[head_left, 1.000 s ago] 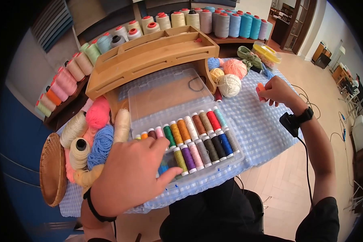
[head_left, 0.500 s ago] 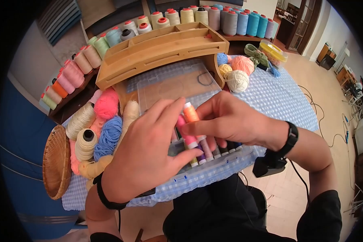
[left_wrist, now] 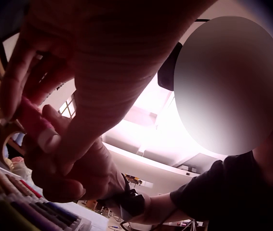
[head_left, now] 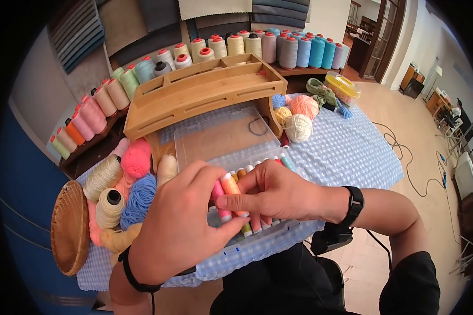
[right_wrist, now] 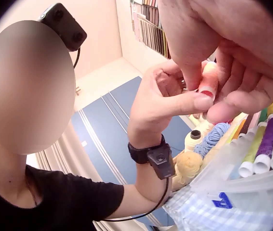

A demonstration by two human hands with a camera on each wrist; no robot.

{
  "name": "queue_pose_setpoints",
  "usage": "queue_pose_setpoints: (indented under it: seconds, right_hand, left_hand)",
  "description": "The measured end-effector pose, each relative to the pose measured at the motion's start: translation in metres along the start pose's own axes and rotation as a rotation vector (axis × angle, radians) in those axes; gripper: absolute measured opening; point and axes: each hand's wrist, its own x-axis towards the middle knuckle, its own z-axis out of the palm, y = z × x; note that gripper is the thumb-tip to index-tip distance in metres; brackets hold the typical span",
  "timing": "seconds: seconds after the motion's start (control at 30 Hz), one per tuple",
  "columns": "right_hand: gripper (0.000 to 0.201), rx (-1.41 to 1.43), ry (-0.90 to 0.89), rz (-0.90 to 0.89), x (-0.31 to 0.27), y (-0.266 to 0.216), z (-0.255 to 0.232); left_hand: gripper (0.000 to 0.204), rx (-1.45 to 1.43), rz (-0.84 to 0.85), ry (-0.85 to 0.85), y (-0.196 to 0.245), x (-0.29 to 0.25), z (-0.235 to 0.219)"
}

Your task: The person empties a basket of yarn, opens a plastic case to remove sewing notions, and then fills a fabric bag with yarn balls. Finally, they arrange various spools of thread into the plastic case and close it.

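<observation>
Over the clear plastic case [head_left: 270, 231], both hands meet around two small thread spools in the head view. My right hand [head_left: 286, 191] pinches the orange thread spool [head_left: 229, 185], its thumb lying across the front. Close against that spool is a pink thread spool [head_left: 218, 190], which my left hand [head_left: 173, 215] holds between fingers and thumb. The left wrist view shows the pink spool's white end by the left thumb. In the right wrist view the orange spool [right_wrist: 210, 77] sits between the hands. Rows of coloured spools in the case are partly hidden below.
The case's open lid [head_left: 210, 139] leans back beneath a wooden shelf [head_left: 205, 100]. Yarn balls and skeins [head_left: 139, 191] and a wicker basket [head_left: 71, 228] lie to the left. More yarn balls [head_left: 298, 127] and a yellow-lidded tub [head_left: 343, 86] stand at right. Large thread cones line the back.
My right hand has come leftward from the table's right side, carrying the spools over the case to my left hand. The left hand now holds the pink spool.
</observation>
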Motion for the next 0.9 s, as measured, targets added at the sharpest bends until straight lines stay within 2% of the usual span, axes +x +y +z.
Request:
queue_pose_setpoints:
  seconds: [0.1,0.13,0.17,0.2,0.23,0.27,0.3,0.33,0.43,0.5,0.57,0.7,0.77,0.83,0.9]
  right_hand:
    - [0.043,-0.055,0.060,0.024,-0.006,-0.013,-0.014]
    - [0.046,-0.163,0.195,-0.096,-0.010,-0.016,-0.025]
    - [0.038,-0.388,0.294,-0.249,-0.008,-0.010,-0.049]
    - [0.024,-0.797,0.528,-0.516,-0.005,-0.007,-0.069]
    - [0.015,-0.931,0.647,-0.506,-0.004,-0.005,-0.089]
    - [0.025,-1.199,0.784,-0.463,-0.004,0.004,-0.110]
    - [0.044,-1.277,0.748,-0.332,-0.006,0.011,-0.126]
    - [0.049,-1.285,0.690,-0.354,-0.006,0.025,-0.142]
    - [0.062,-1.291,0.564,-0.354,0.001,0.061,-0.174]
    - [0.063,-1.286,0.579,-0.353,-0.005,0.061,-0.171]
    - [0.062,-1.246,0.610,-0.238,-0.016,0.056,-0.168]
    - [0.062,-1.253,0.618,-0.171,-0.040,0.061,-0.178]
    - [0.066,-1.287,0.617,-0.118,-0.053,0.051,-0.179]
    - [0.073,-1.186,0.605,-0.040,-0.060,0.048,-0.178]
    - [0.078,-1.164,0.611,-0.047,-0.057,0.054,-0.179]
  left_hand:
    - [0.050,0.048,-0.022,-0.016,0.002,-0.006,0.001]
    - [0.049,0.104,-0.023,-0.082,0.002,-0.009,0.000]
    - [0.048,0.161,-0.023,-0.144,0.002,-0.011,-0.001]
    - [0.048,0.160,-0.021,-0.132,0.002,-0.013,-0.001]
    - [0.049,0.189,-0.054,-0.239,0.001,-0.015,0.000]
    - [0.051,0.218,-0.088,-0.348,0.001,-0.017,0.001]
    - [0.053,0.247,-0.120,-0.459,0.001,-0.018,0.002]
    - [0.055,0.274,-0.141,-0.551,0.002,-0.017,0.002]
    - [0.054,0.259,-0.126,-0.561,0.004,-0.015,0.003]
    - [0.053,0.271,-0.123,-0.555,0.004,-0.016,0.003]
    - [0.053,0.275,-0.128,-0.559,0.003,-0.017,0.003]
    - [0.051,0.290,-0.115,-0.589,0.004,-0.018,-0.002]
    - [0.051,0.301,-0.111,-0.595,0.006,-0.017,-0.005]
    - [0.051,0.316,-0.138,-0.582,0.011,-0.016,-0.007]
    - [0.052,0.322,-0.140,-0.586,0.012,-0.015,-0.008]
